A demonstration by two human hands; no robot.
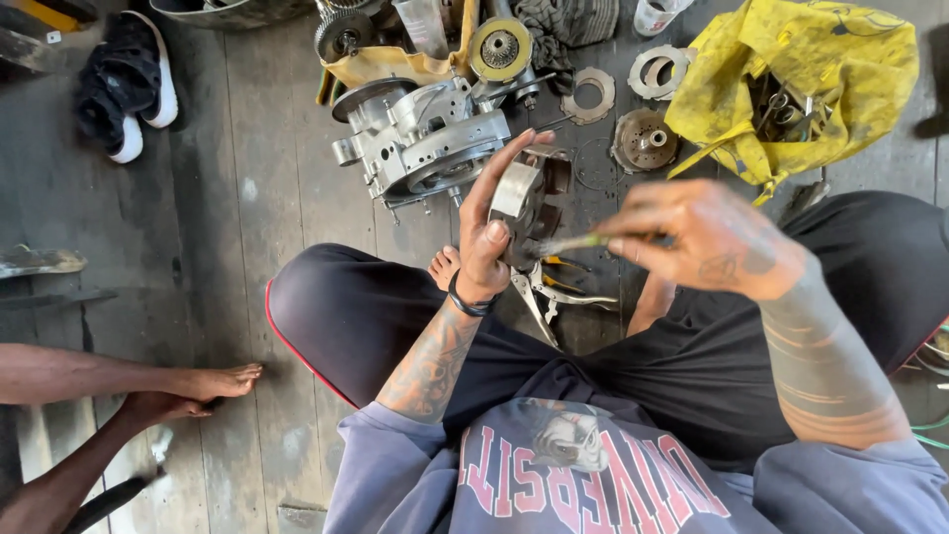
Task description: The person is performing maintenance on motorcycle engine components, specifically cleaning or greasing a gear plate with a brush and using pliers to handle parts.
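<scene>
Repair workshop floor — engine casing (425, 138), clutch plates (593, 94), pliers (554, 292)

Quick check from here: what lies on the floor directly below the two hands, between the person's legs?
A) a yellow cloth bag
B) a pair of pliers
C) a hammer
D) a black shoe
B: a pair of pliers with yellow on the handles lies on the plank floor just under the left hand, which holds a round metal part, and the right hand.
</scene>
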